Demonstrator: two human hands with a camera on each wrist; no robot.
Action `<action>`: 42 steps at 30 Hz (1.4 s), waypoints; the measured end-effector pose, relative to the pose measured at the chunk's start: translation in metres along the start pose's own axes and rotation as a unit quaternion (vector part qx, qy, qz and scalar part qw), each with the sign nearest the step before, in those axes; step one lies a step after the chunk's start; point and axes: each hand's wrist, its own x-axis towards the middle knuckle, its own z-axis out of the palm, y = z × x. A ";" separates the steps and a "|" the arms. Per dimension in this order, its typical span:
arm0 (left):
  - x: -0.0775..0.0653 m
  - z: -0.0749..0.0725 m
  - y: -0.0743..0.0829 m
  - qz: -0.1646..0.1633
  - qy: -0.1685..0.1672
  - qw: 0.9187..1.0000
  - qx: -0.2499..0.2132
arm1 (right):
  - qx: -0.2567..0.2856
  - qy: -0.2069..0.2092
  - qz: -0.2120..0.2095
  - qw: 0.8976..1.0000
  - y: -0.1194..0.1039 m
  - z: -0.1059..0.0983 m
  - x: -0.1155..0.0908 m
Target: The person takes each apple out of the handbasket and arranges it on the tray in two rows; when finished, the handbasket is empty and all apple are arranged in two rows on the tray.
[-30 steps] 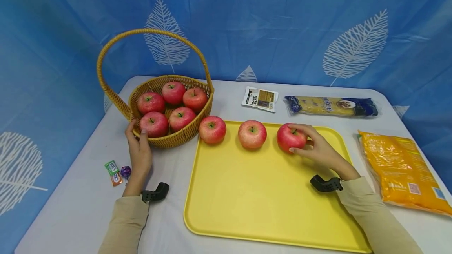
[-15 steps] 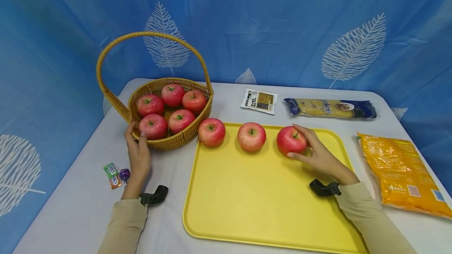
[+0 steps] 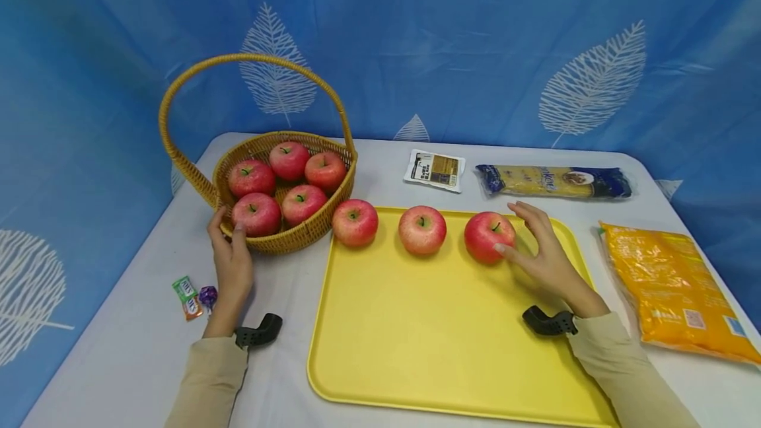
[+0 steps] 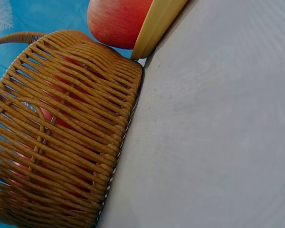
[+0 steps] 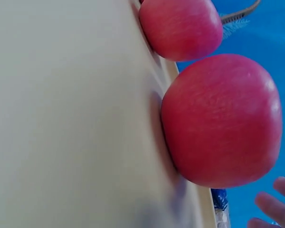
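Right hand has spread off the rightmost apple since the earlier frame: its fingers are parted, nothing held. Apple's on the tray by its far edge, toward the far-right corner, just left of those fingers; round, no obvious long axis, right hand much nearer. Left hand touches the near-left rim of the basket off the tray's far-left corner, can't tell if gripping.
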 end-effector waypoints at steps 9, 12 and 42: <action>0.000 -0.002 0.000 0.001 0.004 1.000 -0.001 | -0.020 0.056 -0.041 0.997 -0.021 0.004 -0.004; 0.000 -0.002 -0.001 0.001 0.003 1.000 0.000 | -0.044 0.057 -0.059 0.996 -0.029 0.008 -0.003; 0.000 -0.001 0.002 0.020 0.012 1.000 -0.012 | -0.034 -0.038 -0.168 0.985 -0.139 0.142 0.065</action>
